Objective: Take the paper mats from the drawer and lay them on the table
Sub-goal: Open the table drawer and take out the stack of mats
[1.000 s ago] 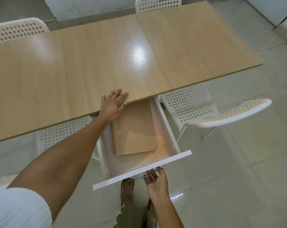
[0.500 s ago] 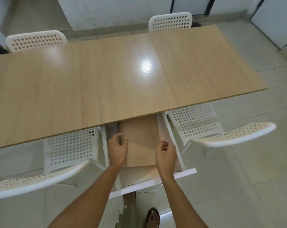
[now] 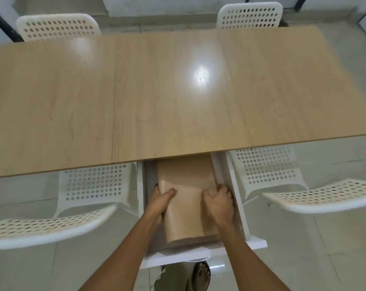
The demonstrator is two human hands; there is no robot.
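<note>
both grips curled on paper mats: left hand, right hand, inside open drawer.

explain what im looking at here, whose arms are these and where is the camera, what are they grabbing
No machine here: these are a person's two bare arms, filmed by one wide-angle camera worn on their head, looking forward and down. That is why the arms come in from the bottom of the picture.

In front is a long wooden table with white perforated chairs around it. Nothing shows on the tabletop but a glare of light.

Under the near edge a white drawer is pulled out. In it lies a stack of brown paper mats. The left hand grips the stack's left edge, thumb on top; the right hand grips its right edge. The mats are not yet on the table.
</note>
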